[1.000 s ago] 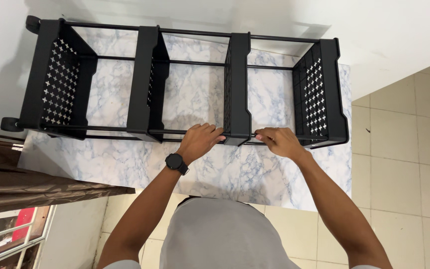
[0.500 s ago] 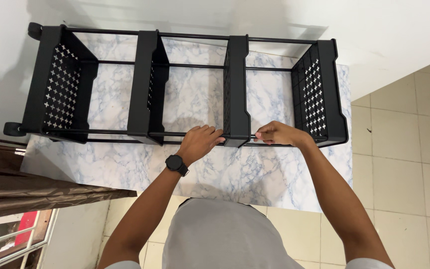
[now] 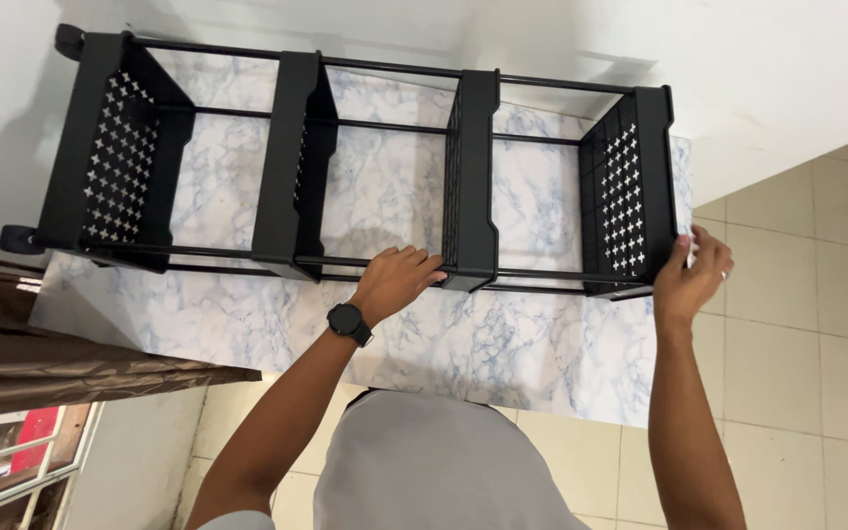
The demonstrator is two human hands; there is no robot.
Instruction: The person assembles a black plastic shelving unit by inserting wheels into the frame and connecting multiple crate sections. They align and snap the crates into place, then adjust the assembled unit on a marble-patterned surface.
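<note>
Here, the black tiered cart (image 3: 365,177) lies on its side on the marble-patterned desk (image 3: 503,344). The left hand (image 3: 397,283) grips the front rail near a middle tray for steadiness; the right hand (image 3: 691,277) clasps the end tray, bracing it.

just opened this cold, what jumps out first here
A black rack with cross-punched trays lies on its side across a marble-patterned surface, filling the upper half. The left hand, a black watch on its wrist, holds a lower rail mid-frame; the right hand grips the rack's right end tray.
</note>
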